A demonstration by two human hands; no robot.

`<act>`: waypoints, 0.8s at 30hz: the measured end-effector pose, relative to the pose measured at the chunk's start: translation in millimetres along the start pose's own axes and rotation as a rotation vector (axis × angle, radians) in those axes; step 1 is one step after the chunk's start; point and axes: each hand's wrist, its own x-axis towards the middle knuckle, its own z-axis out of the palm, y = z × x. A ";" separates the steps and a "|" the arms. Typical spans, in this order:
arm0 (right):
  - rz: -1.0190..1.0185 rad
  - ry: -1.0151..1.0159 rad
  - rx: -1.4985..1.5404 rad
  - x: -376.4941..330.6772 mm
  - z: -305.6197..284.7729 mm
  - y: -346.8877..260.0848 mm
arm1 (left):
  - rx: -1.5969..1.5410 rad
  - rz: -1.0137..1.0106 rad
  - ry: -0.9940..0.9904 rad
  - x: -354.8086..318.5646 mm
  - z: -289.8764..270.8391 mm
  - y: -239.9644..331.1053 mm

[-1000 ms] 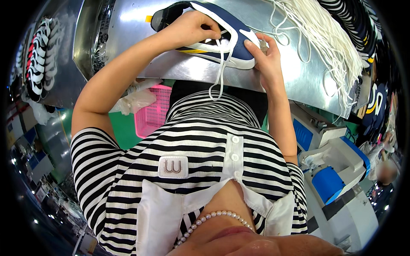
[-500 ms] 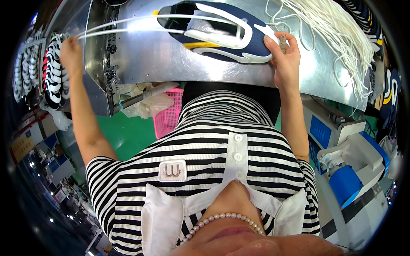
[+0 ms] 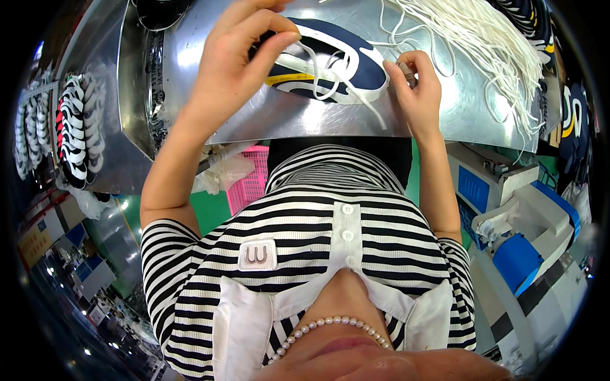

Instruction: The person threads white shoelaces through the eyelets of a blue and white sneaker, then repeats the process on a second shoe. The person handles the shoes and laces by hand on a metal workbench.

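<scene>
A long shoe upper of navy, white and yellow material [image 3: 365,66] lies on a shiny sheet-metal worktop [image 3: 181,51] at 12 o'clock of the view, its toe pointing to about 4 o'clock; it seems placed so that both hands reach it easily and its opening faces up. With the upper as the dial's hub, the left hand [image 3: 244,60] hangs at 9 o'clock over the heel end, which it hides. Its thumb and forefinger close together and appear to pinch a white cord shoelace [image 3: 365,106], the other fingers stretching loosely away toward 12 o'clock. The cord sags in a slack loop across the opening's near side, its loose end pointing toward 5 o'clock; which holes it goes through is too small to tell. The right hand [image 3: 416,86] is between 3 and 4 o'clock, half closed, thumb tip at the toe's rim, probably to steady the upper; its curled fingers hold a small grey-brown ribbed piece [image 3: 406,74] whose kind cannot be made out. A thick hank of white laces [image 3: 473,57] spreads at 3 o'clock beyond that hand, presumably for easy reach, and a stack of similar navy uppers [image 3: 540,28] sits farther out, between 2 and 3 o'clock.
</scene>
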 end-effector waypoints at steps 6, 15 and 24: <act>0.270 -0.280 0.751 6.0 36.4 -37.3 | 0.074 0.125 0.004 10.5 48.5 2.7; 0.447 -0.127 0.707 10.1 56.8 -26.2 | -0.382 -0.723 -0.425 -16.1 43.9 -60.6; 0.335 -0.123 0.224 9.2 61.3 -26.8 | -0.352 -0.661 -0.145 -15.2 81.3 -43.0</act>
